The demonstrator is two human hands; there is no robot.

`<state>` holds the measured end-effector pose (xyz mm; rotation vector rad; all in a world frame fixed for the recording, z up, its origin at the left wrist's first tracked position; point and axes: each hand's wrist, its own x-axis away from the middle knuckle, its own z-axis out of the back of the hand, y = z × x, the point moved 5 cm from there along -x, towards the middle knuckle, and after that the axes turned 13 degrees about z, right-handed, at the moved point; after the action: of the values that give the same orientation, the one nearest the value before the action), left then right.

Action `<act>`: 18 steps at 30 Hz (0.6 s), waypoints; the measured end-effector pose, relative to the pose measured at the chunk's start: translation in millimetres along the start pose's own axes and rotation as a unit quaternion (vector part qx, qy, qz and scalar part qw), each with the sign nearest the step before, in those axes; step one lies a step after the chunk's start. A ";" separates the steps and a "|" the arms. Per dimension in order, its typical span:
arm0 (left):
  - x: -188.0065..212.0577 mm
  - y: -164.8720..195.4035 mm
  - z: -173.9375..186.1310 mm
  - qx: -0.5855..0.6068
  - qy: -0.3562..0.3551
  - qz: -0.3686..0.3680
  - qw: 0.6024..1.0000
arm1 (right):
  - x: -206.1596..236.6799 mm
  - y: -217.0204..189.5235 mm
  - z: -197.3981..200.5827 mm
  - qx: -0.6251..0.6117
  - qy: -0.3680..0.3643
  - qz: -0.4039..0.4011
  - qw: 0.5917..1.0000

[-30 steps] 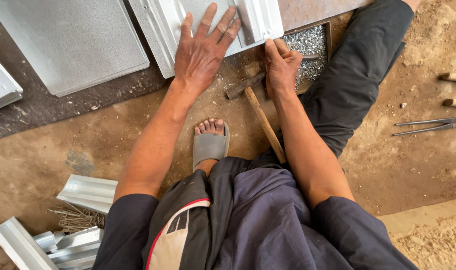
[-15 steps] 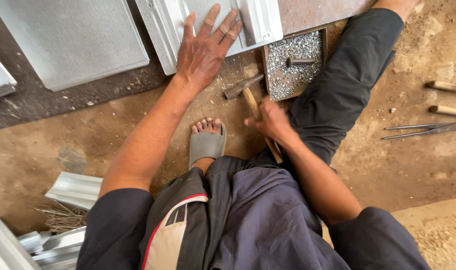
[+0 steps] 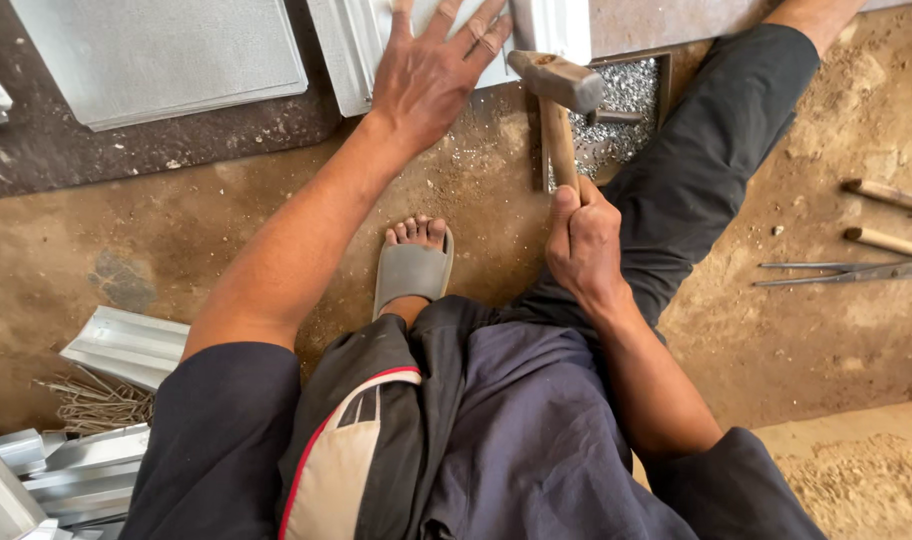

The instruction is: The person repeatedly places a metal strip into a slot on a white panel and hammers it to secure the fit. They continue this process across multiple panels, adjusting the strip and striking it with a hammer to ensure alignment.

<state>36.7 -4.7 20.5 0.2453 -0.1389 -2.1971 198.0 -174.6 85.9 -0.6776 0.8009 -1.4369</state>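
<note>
Beside the tray of metal bits (image 3: 631,90), the right hand (image 3: 583,245) grips a raised hammer (image 3: 556,85) while the open left hand (image 3: 431,75) presses the metal sheet (image 3: 361,45) flat, steadying it.

Hammer (image 3: 559,110): wooden handle, worn rusty-brown metal head, standing raised with the head uppermost over the near edge of the small tray of metal bits. Profiled sheet-metal piece (image 3: 361,50): pale grey, ridged along its sides, lying flat at the near edge of the dark stone slab.
</note>
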 end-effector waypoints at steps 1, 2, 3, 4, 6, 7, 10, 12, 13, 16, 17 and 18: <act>0.5 -0.1 1.2 -0.012 0.010 0.001 1.000 | -1.0 0.7 -1.4 0.025 -0.006 0.014 1.000; 1.0 0.5 1.8 -0.021 0.020 -0.001 1.000 | -1.6 2.2 -2.6 0.053 -0.010 0.024 0.998; 1.6 0.7 2.0 -0.026 0.019 -0.001 0.999 | -2.1 3.0 -3.0 0.069 -0.010 0.042 0.997; 1.5 0.5 1.6 -0.032 0.020 -0.001 0.999 | -3.2 3.7 -3.3 0.086 -0.009 0.062 0.994; 1.2 0.1 0.7 -0.036 0.015 -0.003 0.999 | -3.8 6.7 -2.0 0.071 0.010 0.071 0.995; 1.3 -0.4 -0.3 -0.033 0.006 -0.004 0.999 | -3.2 8.6 -1.8 0.039 0.025 0.057 0.997; 1.4 -2.0 -3.9 -0.035 0.004 0.000 0.999 | -1.7 8.6 -5.6 0.097 -0.025 0.052 0.994; 2.1 -2.4 -8.2 -0.021 -0.006 0.001 1.000 | -0.8 4.5 -6.9 0.118 -0.033 0.066 0.990; 0.5 -3.1 -10.7 -0.004 -0.015 0.003 1.000 | -1.7 1.9 -4.2 0.095 -0.010 0.081 0.992; 0.9 -3.7 -15.9 -0.014 -0.008 0.008 1.000 | -4.3 -3.5 -1.1 0.034 0.028 0.106 0.993; -0.9 -4.3 -15.6 -0.035 0.012 0.000 0.999 | -5.2 -5.6 1.1 0.017 0.049 0.120 0.991; -1.0 -5.0 -16.5 -0.037 0.006 0.003 0.999 | -7.8 -3.0 -0.3 0.055 0.011 0.102 0.993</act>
<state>37.1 -1.1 3.6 0.2164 -0.0509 -2.1889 196.3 -166.9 88.7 -0.4813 0.7797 -1.2934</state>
